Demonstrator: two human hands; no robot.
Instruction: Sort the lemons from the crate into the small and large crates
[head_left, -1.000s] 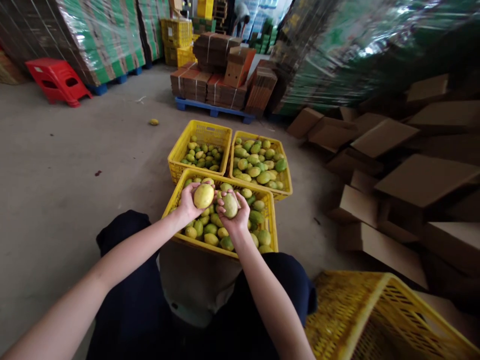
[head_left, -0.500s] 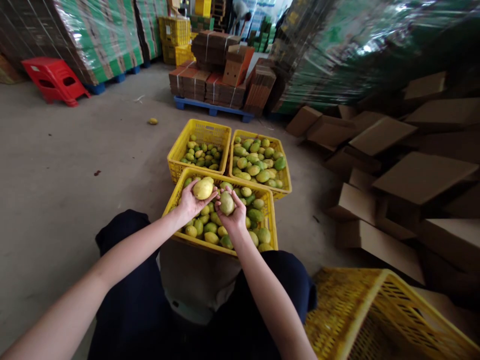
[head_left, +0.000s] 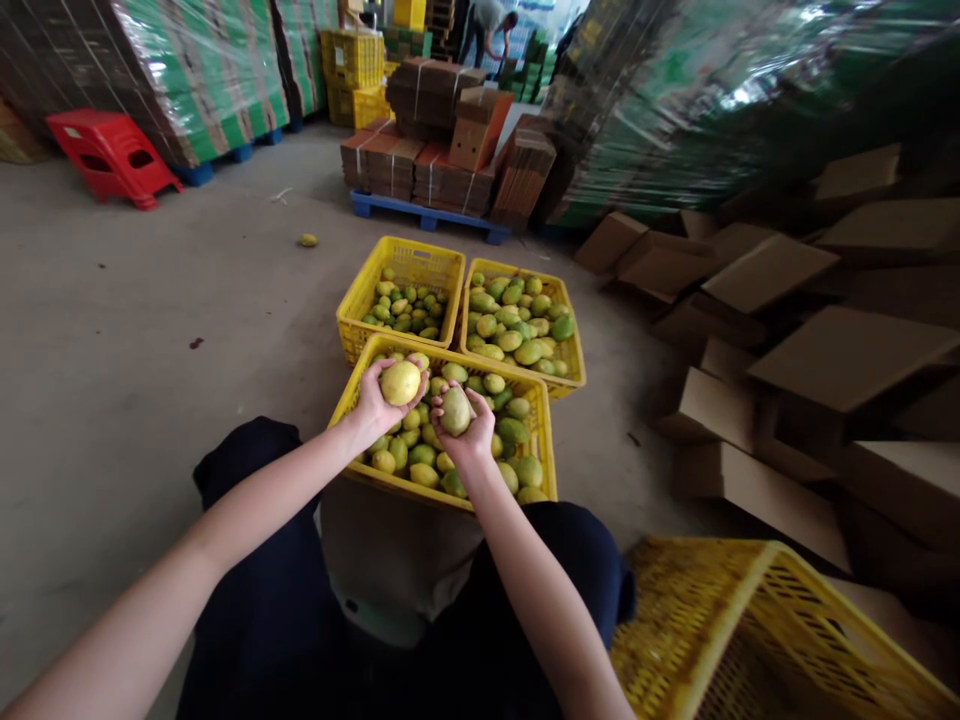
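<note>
My left hand (head_left: pixel 373 405) has its fingers curled round a yellow lemon (head_left: pixel 400 382). Close beside it, my right hand (head_left: pixel 475 437) grips a greener, duller lemon (head_left: pixel 455 411). Both fruits are held up above the front yellow crate (head_left: pixel 549 445), which is full of green and yellow lemons and stands between my knees. Behind it, touching or nearly so, are a left crate (head_left: pixel 354 338) partly filled with smaller lemons and a right crate (head_left: pixel 576 358) filled with larger ones.
Another yellow crate (head_left: pixel 675 620) lies tipped at my lower right. Cardboard boxes (head_left: pixel 847 350) are heaped along the right. A stray lemon (head_left: pixel 308 240) lies on the floor, a red stool (head_left: pixel 112 155) farther left. Bundled cartons sit on a blue pallet (head_left: pixel 427 217). One person (head_left: pixel 491 25) bends over far back.
My left hand has shifted slightly left and turned its lemon, so the hands are a little farther apart. The right hand has barely moved. The person at the back has come further into sight.
</note>
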